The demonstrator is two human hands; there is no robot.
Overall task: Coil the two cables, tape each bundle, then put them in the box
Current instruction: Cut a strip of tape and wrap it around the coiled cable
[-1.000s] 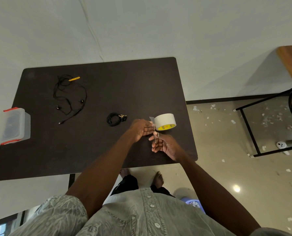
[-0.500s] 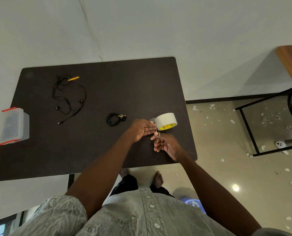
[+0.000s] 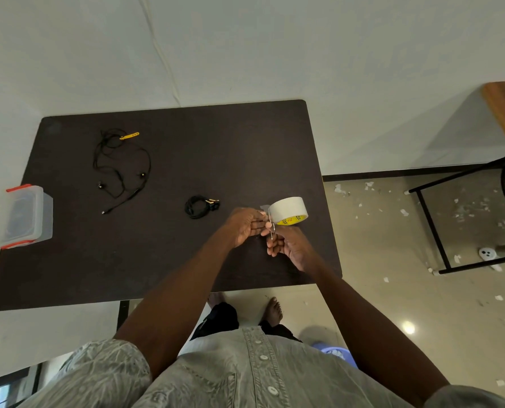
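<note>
1. The left hand (image 3: pixel 246 225) and the right hand (image 3: pixel 289 245) meet over the right part of the dark table (image 3: pixel 157 260), their fingertips touching just in front of the roll of tape (image 3: pixel 288 210)
2. The left hand's fingers reach toward the roll and pinch a short pulled-out end of tape (image 3: pixel 265 208) at its near left side
3. The right hand curls round a thin metal tool (image 3: pixel 271 231), seemingly small scissors, whose tip points up at the tape end; its exact shape is too small to tell
4. The roll stands on its edge, touching or just beyond both hands
5. The coiled cable (image 3: pixel 199 206), a tight black bundle, lies on the table near the left hand, to its left, not touched
6. The loose cable (image 3: pixel 121 169), black earphones with a yellow tie, sprawls uncoiled well apart from both hands, toward the far left
7. The box (image 3: pixel 24 216), clear plastic with red clips, sits at the table's left edge, farthest from the hands
</note>
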